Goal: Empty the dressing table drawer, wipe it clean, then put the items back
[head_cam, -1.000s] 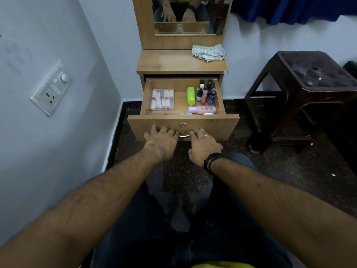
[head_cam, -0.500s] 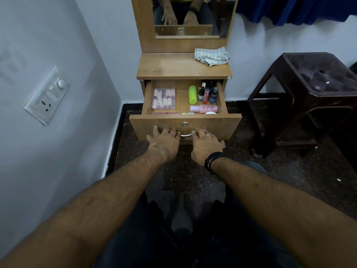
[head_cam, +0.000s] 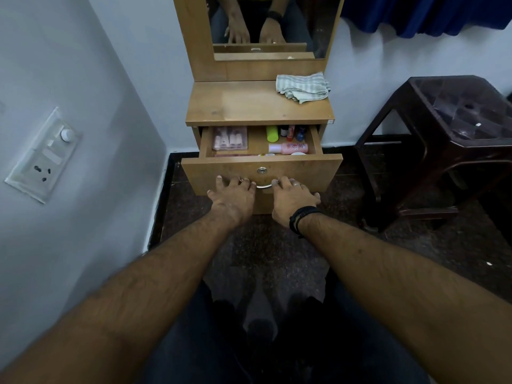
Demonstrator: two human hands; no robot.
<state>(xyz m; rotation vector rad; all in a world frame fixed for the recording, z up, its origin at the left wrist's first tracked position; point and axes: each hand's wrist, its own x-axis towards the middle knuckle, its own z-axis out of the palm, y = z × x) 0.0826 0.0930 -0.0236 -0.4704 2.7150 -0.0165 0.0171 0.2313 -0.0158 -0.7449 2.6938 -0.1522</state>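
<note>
The wooden dressing table [head_cam: 249, 103] has its drawer [head_cam: 304, 173] partly pulled out. Inside lie a clear case of pink items [head_cam: 230, 138], a green tube [head_cam: 272, 133], a pink bottle [head_cam: 289, 148] on its side and small nail polish bottles [head_cam: 293, 133], half hidden under the tabletop. My left hand [head_cam: 232, 198] and my right hand [head_cam: 293, 200] lie flat against the drawer front, fingers spread, on either side of the metal handle [head_cam: 264, 186]. Neither hand holds anything. A striped cloth [head_cam: 303, 87] sits crumpled on the tabletop's back right.
A mirror [head_cam: 263, 23] rises behind the tabletop. A dark plastic stool [head_cam: 457, 120] stands to the right. The wall with a switch panel [head_cam: 44, 156] is close on the left. My knees are below, over dark speckled floor.
The drawer has slid inward under both palms; less of its inside shows and the small bottles are now partly under the tabletop. The view has tilted slightly.
</note>
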